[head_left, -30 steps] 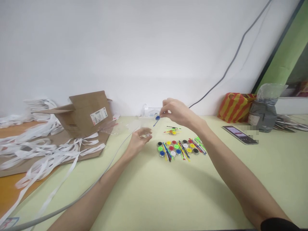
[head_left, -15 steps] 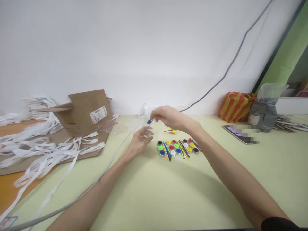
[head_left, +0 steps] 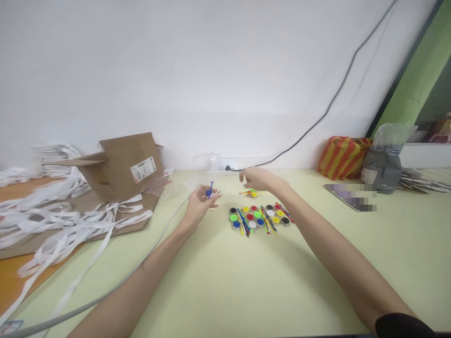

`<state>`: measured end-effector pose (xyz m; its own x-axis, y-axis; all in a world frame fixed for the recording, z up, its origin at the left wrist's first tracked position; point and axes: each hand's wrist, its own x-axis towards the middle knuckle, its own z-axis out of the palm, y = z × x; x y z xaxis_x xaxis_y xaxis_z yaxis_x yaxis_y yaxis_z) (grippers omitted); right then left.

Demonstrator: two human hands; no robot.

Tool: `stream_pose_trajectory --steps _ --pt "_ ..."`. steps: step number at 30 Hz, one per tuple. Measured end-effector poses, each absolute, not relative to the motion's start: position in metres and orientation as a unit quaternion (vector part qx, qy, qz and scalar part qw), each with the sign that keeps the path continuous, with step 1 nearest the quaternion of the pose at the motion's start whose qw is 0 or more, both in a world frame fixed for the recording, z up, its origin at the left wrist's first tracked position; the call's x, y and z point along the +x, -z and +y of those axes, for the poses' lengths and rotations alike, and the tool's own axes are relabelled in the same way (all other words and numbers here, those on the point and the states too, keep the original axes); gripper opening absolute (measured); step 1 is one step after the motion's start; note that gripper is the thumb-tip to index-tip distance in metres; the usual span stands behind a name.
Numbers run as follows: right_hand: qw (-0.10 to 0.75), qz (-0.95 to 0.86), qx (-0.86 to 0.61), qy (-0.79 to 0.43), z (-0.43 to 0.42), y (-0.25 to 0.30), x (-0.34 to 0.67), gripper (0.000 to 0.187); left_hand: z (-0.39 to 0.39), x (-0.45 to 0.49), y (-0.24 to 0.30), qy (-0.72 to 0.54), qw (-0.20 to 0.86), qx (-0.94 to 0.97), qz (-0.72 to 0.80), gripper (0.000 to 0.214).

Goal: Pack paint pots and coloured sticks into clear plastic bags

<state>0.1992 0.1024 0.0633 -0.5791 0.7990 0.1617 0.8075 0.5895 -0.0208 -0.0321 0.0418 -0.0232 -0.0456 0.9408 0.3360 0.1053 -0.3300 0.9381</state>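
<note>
Head view: the blue-capped stick (head_left: 210, 190) has passed to the left hand (head_left: 199, 205) — thumb and fingers pinching it upright, just left of the rows of coloured caps (head_left: 255, 217). The right hand (head_left: 259, 179), loosely spread, now holds nothing visible, just beyond those caps.

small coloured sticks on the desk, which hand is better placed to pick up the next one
Right, probably: the right hand looks empty and sits just above the small cluster of thin coloured sticks, while the left hand is farther off, holding a blue-capped plastic stick.
</note>
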Motion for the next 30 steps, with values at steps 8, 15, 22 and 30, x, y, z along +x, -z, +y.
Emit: stream_pose_trajectory --steps 8,15,22,30 --pt "-0.005 -0.885 -0.465 0.032 0.113 -0.021 0.187 0.017 0.041 -0.029 0.025 -0.543 0.399 0.587 0.449 0.052" --pt "-0.001 -0.862 -0.501 0.074 0.116 -0.015 0.186 0.025 0.04 -0.03 0.026 -0.519 0.412 0.604 0.443 0.057" --pt "0.027 -0.847 -0.524 0.078 0.123 -0.019 0.191 0.025 0.04 -0.029 0.025 -0.505 0.41 0.619 0.44 0.055" --pt "0.264 -0.784 -0.553 0.098 0.116 -0.069 0.211 0.022 0.039 -0.03 0.024 -0.496 0.412 0.629 0.434 0.057"
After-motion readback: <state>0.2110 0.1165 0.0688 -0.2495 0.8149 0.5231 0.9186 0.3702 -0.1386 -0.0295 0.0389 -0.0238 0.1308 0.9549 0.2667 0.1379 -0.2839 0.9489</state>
